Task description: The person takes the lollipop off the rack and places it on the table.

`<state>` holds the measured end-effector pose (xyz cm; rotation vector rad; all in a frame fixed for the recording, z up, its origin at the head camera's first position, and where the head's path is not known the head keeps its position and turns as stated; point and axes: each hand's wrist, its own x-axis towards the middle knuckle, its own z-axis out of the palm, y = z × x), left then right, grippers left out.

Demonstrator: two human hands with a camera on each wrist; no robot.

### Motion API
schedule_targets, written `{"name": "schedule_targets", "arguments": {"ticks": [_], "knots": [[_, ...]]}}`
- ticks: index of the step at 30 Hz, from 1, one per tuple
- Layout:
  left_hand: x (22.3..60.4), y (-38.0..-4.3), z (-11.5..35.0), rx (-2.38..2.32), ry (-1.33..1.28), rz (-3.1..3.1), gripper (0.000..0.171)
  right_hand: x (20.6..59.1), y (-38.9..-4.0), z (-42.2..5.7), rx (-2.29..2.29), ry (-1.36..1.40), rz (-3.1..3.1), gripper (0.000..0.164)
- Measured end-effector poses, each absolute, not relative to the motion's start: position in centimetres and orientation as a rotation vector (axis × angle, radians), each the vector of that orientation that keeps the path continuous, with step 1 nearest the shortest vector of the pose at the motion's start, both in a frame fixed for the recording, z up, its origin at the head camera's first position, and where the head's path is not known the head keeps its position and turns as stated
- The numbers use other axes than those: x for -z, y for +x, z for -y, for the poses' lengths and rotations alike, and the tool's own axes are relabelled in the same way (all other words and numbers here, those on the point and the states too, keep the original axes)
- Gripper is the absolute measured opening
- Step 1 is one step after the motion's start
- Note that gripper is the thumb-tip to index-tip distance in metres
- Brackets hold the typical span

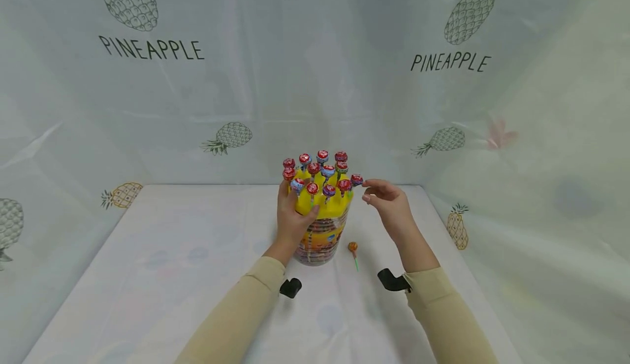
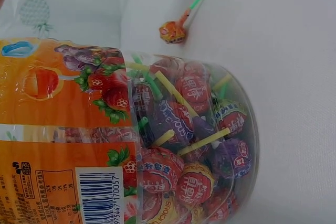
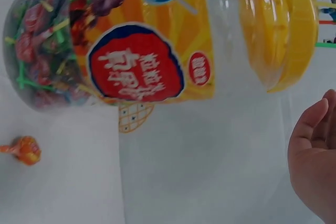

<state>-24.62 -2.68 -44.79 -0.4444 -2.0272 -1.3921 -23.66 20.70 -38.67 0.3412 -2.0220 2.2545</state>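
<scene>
A clear plastic jar point(image 1: 322, 241) with a yellow lid point(image 1: 334, 206) stands on the table; several wrapped lollipops point(image 1: 313, 168) stick up from the lid. My left hand point(image 1: 291, 219) grips the jar's top at the lid's left side, thumb in front. On the other side, my right hand point(image 1: 391, 208) has its fingers loosely bent, fingertips right beside the outermost lollipop point(image 1: 356, 180). Nothing shows between its thumb and fingers. The left wrist view shows many more lollipops point(image 2: 194, 182) inside the jar, behind the orange label point(image 2: 47, 108).
One orange-wrapped lollipop point(image 1: 353, 247) with a green stick lies on the table right of the jar. A white cloth point(image 1: 197, 298) covers the table. Behind it hangs a pineapple-print curtain point(image 1: 305, 80). A black wrist mount point(image 1: 392, 280) juts from the right sleeve.
</scene>
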Motion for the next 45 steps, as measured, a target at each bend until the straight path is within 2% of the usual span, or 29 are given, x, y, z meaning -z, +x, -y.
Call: {"name": "schedule_targets", "arguments": {"ticks": [8,14,25,35,41,45], "knots": [[45.0,-24.5,2.6,1.435,-0.44,2.016,0.068,37.6,-23.9,-19.2,-2.406,0.509,1.773,0.043],[45.1,-24.7,2.6,1.444,-0.446,2.006,0.073,37.1,-24.1,-18.4,-2.409,0.497,1.794,0.042],[45.0,-24.8,2.8,1.459,-0.472,1.993,0.066,36.7,-24.4,-18.2,-2.358,0.449,1.886,0.043],[45.0,-25.0,2.7,1.439,-0.475,1.981,0.068,36.2,-24.4,-19.4,-2.35,0.533,1.839,0.042],[45.1,-25.2,2.6,1.424,-0.477,1.982,0.069,36.9,-24.3,-20.7,-2.392,0.662,1.785,0.04],[45.1,-25.2,2.8,1.415,-0.473,1.981,0.067,38.0,-24.2,-21.4,-2.424,0.629,1.835,0.037]]}}
